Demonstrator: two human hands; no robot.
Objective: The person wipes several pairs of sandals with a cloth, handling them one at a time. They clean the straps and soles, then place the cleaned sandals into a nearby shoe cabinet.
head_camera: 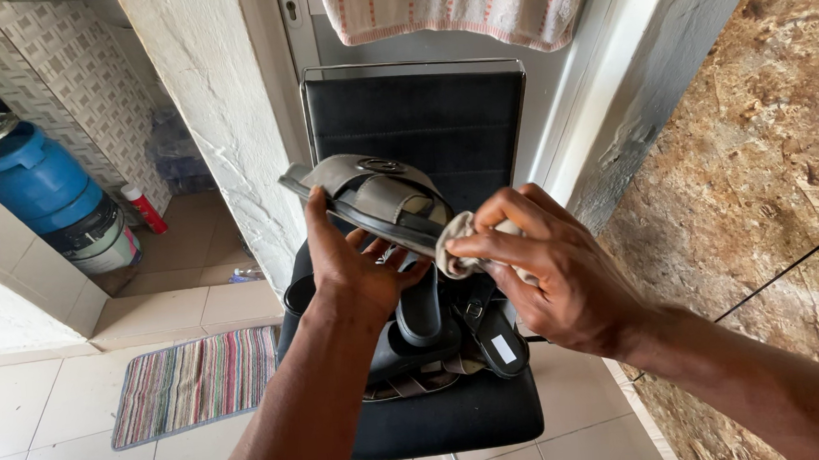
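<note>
Your left hand (pixel 354 267) grips a grey strapped sandal (pixel 369 199) by its sole edge, thumb on top, and holds it tilted in the air above the seat of a black chair (pixel 442 420). Your right hand (pixel 537 269), at about three o'clock from the sandal, pinches a small pale cloth (pixel 456 246) between thumb and fingers and presses it against the sandal's near end. Judging by that contact, the wiping of this sandal is under way; you cannot tell from here how much of its surface is already clean.

Beneath your hands, on the seat, lies a heap of dark sandals (pixel 436 329), touching and overlapping one another, none of them in your grasp; those look to be left to do or already set down, and the picture does not settle which.

Farther out, at eight o'clock, a striped mat (pixel 195 384) lies on the tiled floor. At ten o'clock stands a blue drum (pixel 36 179), and at twelve a pink-striped towel (pixel 456 1) hangs above the chair back.
</note>
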